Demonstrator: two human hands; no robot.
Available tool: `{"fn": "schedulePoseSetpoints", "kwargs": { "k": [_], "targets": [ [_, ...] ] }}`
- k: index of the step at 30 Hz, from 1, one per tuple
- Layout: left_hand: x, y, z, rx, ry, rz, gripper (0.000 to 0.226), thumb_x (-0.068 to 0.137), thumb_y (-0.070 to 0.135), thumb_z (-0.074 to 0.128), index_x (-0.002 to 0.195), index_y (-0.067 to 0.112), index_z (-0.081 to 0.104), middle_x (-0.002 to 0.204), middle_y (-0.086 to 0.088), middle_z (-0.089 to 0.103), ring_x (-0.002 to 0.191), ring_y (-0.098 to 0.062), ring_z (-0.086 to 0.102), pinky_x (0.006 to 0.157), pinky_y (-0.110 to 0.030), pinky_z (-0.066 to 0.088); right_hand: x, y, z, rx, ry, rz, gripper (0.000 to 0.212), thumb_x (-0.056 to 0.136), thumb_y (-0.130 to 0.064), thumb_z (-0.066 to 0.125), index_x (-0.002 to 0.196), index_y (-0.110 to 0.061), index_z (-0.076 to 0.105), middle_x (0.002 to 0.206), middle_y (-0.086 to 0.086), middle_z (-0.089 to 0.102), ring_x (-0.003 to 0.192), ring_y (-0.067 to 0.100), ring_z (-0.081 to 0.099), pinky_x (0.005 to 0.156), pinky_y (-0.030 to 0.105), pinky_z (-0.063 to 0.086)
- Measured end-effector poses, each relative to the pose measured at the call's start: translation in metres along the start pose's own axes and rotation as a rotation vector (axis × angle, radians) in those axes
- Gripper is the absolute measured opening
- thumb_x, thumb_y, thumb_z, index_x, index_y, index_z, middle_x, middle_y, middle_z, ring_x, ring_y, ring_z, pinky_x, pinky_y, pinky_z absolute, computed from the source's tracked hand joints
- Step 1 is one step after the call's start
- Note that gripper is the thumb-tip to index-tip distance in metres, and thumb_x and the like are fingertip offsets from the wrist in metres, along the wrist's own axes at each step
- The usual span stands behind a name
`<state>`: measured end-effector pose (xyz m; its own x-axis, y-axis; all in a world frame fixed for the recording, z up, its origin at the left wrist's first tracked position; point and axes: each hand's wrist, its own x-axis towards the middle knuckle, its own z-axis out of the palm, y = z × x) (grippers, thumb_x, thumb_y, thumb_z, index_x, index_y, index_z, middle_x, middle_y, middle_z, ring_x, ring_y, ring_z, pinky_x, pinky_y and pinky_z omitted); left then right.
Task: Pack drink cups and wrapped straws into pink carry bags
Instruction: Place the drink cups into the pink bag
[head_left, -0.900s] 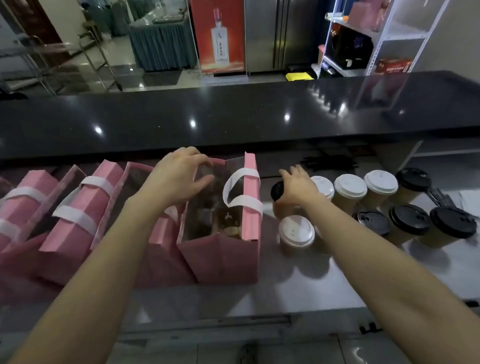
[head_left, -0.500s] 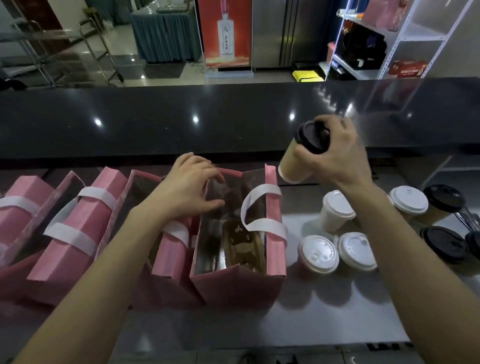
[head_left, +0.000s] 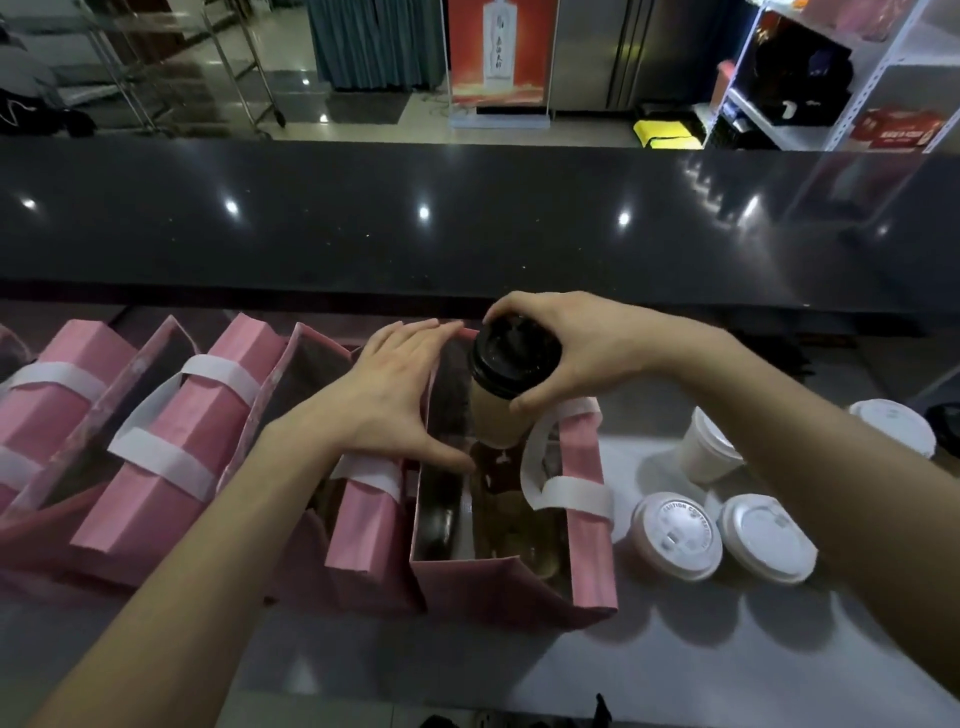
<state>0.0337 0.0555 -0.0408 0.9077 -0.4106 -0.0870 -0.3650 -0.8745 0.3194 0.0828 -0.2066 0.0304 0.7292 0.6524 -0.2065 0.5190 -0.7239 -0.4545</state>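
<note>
A person's right hand (head_left: 582, 348) grips a black-lidded drink cup (head_left: 506, 382) by its lid rim, fingers curled round the top so the cup hangs upright over the mouth of an open pink carry bag (head_left: 498, 582). The left hand (head_left: 384, 395) lies with straight fingers along the bag's left wall, thumb hooked inside, apparently spreading the mouth so the cup can drop in without snagging. The cup's base sits just inside the opening, above the dark, glossy interior; whether anything already stands in the bag cannot be told. The bag's white handle (head_left: 558, 483) flops outward on the right, clear of the path. To the left, further pink bags (head_left: 156, 462) lean in a row on the worktop (head_left: 675, 649), their white handles folded flat across them. To the right, white-lidded cups (head_left: 675, 535) wait near the bag, within easy reach. Beyond runs a black, glossy counter (head_left: 467, 218). No wrapped straws can be made out.
</note>
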Motion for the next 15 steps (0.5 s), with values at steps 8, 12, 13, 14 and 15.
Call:
{"fn": "schedulePoseSetpoints", "kwargs": {
  "k": [8, 12, 13, 14, 15],
  "targets": [
    [-0.004, 0.004, 0.002, 0.022, -0.002, 0.016, 0.157, 0.058, 0.093, 0.079, 0.174, 0.024, -0.002, 0.181, 0.004, 0.007, 0.167, -0.012, -0.008, 0.135, -0.04, -0.009, 0.036, -0.003, 0.04, -0.491, -0.173, 0.061, 0.102, 0.071, -0.058, 0.095, 0.154, -0.034, 0.04, 0.135, -0.002, 0.052, 0.113, 0.023, 0.06, 0.094, 0.042, 0.061],
    [-0.006, 0.007, 0.004, 0.039, 0.002, 0.021, 0.158, 0.057, 0.093, 0.079, 0.174, 0.024, -0.002, 0.181, 0.002, 0.008, 0.167, -0.013, -0.009, 0.133, -0.037, -0.014, 0.045, 0.002, 0.064, -0.659, -0.226, 0.067, 0.091, 0.077, -0.048, 0.092, 0.152, -0.026, 0.045, 0.118, 0.0, 0.064, 0.102, 0.022, 0.066, 0.084, 0.039, 0.063],
    [-0.006, 0.008, 0.003, 0.04, 0.005, 0.022, 0.158, 0.058, 0.093, 0.079, 0.174, 0.024, -0.002, 0.181, 0.001, 0.009, 0.167, -0.013, -0.01, 0.133, -0.037, -0.014, 0.047, 0.004, 0.069, -0.672, -0.231, 0.066, 0.09, 0.078, -0.048, 0.092, 0.151, -0.025, 0.046, 0.112, -0.001, 0.063, 0.097, 0.021, 0.065, 0.08, 0.037, 0.061],
    [-0.006, 0.009, 0.003, 0.041, 0.007, 0.022, 0.158, 0.058, 0.092, 0.08, 0.174, 0.023, -0.002, 0.181, 0.001, 0.009, 0.167, -0.013, -0.01, 0.133, -0.036, -0.015, 0.048, 0.006, 0.075, -0.677, -0.228, 0.062, 0.089, 0.078, -0.048, 0.091, 0.151, -0.024, 0.048, 0.107, -0.002, 0.061, 0.093, 0.02, 0.062, 0.075, 0.035, 0.057],
    [-0.007, 0.009, 0.003, 0.043, 0.008, 0.022, 0.157, 0.058, 0.092, 0.08, 0.174, 0.023, -0.002, 0.181, 0.001, 0.01, 0.167, -0.013, -0.01, 0.133, -0.036, -0.015, 0.049, 0.009, 0.08, -0.681, -0.22, 0.057, 0.088, 0.077, -0.048, 0.091, 0.151, -0.023, 0.049, 0.103, -0.002, 0.058, 0.089, 0.02, 0.06, 0.071, 0.035, 0.052]
  ]
}}
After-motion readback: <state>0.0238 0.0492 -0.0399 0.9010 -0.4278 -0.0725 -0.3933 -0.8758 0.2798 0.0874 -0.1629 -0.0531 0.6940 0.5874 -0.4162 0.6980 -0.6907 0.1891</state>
